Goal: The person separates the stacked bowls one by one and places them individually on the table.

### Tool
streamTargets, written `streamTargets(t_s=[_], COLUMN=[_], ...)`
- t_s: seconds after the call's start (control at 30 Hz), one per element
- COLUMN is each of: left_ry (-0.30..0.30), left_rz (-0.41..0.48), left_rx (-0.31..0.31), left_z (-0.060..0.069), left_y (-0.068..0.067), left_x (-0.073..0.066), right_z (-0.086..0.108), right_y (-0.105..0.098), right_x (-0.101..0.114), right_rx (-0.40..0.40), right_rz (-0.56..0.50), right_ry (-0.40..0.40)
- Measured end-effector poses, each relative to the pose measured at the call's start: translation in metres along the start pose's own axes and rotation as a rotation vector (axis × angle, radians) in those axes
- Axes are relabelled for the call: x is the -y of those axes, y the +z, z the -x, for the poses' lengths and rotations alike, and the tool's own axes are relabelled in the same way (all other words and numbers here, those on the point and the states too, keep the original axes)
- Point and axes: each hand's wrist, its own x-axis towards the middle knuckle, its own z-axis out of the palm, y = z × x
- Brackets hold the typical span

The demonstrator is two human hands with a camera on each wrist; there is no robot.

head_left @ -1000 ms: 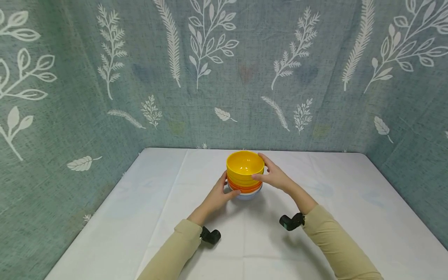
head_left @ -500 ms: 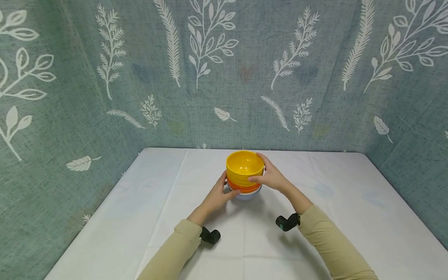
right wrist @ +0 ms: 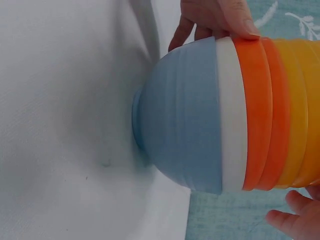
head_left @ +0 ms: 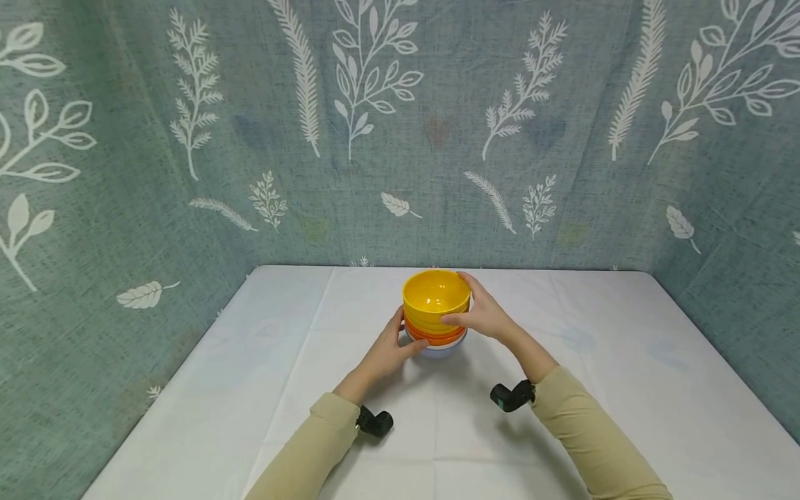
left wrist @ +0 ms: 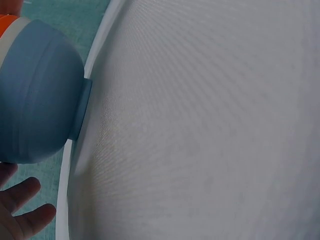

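A nested stack of bowls stands upright near the table's far side. At its base is a blue bowl (right wrist: 185, 115), with a white band (right wrist: 232, 115) above it. Over these show an orange bowl (head_left: 446, 339) and, topmost, a yellow bowl (head_left: 436, 295) whose inside faces up; more yellow and orange edges lie between. My left hand (head_left: 384, 353) grips the stack's left side, thumb on the orange bowl in the right wrist view. On the right, my right hand (head_left: 489, 317) holds the yellow bowl, thumb in front and fingers behind. Some fingertips are hidden behind the stack.
A white cloth covers the table (head_left: 531, 444), which shows fold creases. Green-grey leaf-patterned fabric (head_left: 437, 201) hangs behind and at both sides. A small black camera sits on each wrist, below the tan sleeves.
My right hand has shifted slightly left, its thumb moving further across the front of the yellow bowl. The left hand stays in place, and the stack looks almost unmoved.
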Motion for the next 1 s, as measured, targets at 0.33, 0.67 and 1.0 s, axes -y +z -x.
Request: streamTargets(t_s=[0.33, 0.67, 1.0], left_ry=[-0.007, 0.007, 0.016], left_rz=[0.001, 0.021, 0.027], left_rx=[-0.001, 0.001, 0.005], left_z=[0.001, 0.000, 0.000], left_y=[-0.002, -0.001, 0.000], left_x=[-0.001, 0.001, 0.001], right_z=[-0.002, -0.004, 0.000], right_y=[0.004, 0.011, 0.012], right_x=[-0.002, -0.007, -0.006], right_rx=[0.007, -0.057, -0.078], right_rz=[-0.094, -0.121, -0.147], right_ry=[0.056, -0.004, -0.011])
